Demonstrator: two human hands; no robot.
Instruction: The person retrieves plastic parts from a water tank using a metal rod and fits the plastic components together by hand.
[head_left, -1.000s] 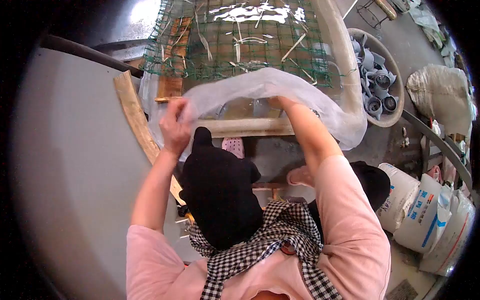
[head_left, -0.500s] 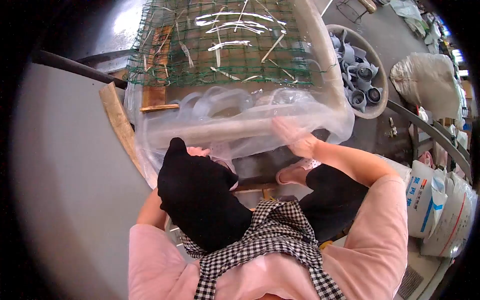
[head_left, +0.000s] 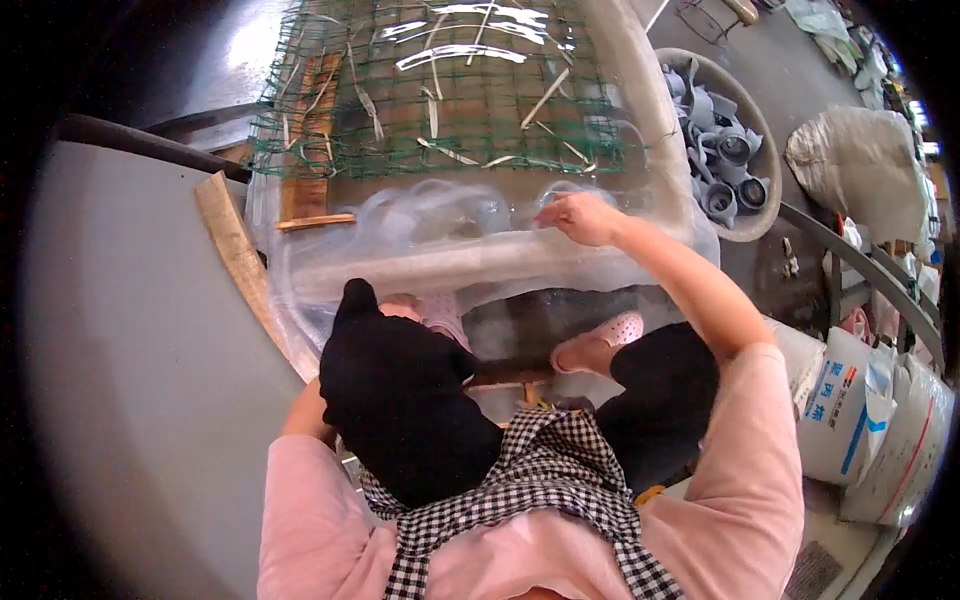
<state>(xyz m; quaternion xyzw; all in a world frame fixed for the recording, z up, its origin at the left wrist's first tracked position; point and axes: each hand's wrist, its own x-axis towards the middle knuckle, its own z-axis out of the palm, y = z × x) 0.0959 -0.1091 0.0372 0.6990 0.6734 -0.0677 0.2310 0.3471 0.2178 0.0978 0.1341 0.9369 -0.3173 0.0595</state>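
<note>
Net (head_left: 430, 165) over tank (head_left: 668, 150), sheet (head_left: 610, 268) on near rim (head_left: 390, 262), parts (head_left: 708, 150) in basin (head_left: 757, 222) at right

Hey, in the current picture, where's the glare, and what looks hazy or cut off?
Head view: bright white glare streaks the area of the green net; the plastic sheet looks milky, softening what lies beneath; the right hand shows fairly clearly; the corners go black, as with a very wide lens.

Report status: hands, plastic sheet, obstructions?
Right hand at clear plastic sheet, grip unclear. Left hand partly hidden behind left leg. Sheet draped over near edge of water tank. Nothing visibly blocking right hand.
</note>
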